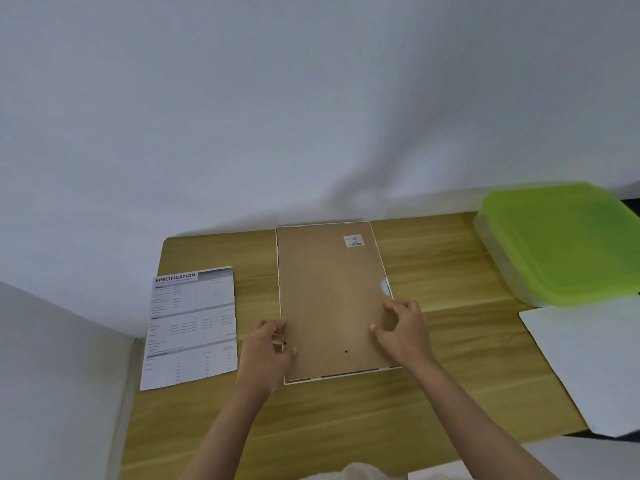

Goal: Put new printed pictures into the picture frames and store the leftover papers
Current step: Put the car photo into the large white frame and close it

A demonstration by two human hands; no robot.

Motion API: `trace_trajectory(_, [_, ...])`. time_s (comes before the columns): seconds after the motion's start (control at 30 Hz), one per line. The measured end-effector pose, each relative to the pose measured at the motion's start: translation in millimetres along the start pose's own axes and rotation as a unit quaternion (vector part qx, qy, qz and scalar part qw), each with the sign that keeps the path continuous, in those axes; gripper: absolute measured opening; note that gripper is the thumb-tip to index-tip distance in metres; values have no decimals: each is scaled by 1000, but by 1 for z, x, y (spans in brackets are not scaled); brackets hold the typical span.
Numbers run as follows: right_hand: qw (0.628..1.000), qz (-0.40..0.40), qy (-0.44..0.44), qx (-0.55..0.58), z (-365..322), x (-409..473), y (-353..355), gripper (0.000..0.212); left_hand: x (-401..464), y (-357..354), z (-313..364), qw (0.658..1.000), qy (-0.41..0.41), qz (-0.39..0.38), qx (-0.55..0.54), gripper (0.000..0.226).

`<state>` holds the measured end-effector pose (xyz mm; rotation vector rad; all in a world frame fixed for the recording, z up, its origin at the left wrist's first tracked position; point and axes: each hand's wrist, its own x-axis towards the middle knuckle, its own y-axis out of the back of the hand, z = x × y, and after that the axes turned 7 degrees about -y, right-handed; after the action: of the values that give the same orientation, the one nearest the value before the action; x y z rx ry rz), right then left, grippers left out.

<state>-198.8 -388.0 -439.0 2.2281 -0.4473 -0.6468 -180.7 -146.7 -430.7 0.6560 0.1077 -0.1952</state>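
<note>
A white picture frame (330,289) lies face down in the middle of the wooden table (346,420), its brown backing board up with a small barcode label near the far right corner. My left hand (268,355) rests at the frame's left edge near the front, fingers curled against the rim. My right hand (403,330) sits on the backing board's right side, fingers bent and spread over it. A printed sheet headed "SPECIFICATION" (192,327) lies flat to the left of the frame. A blank white sheet (585,362) lies at the right.
A shallow clear box with a lime green lid (561,242) stands at the back right corner. A pale wall runs along the table's far side and left side. The table's front edge is near my body.
</note>
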Motion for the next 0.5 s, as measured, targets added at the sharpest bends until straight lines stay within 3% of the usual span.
trace_trajectory(0.17, [999,-35,41,-2,16,3,7,64,5,2,-8,1000,-16,-13,2,48])
trace_trajectory(0.5, [996,-38,81,-1,27,8,8,66,8,4,-13,996,-34,-80,20,67])
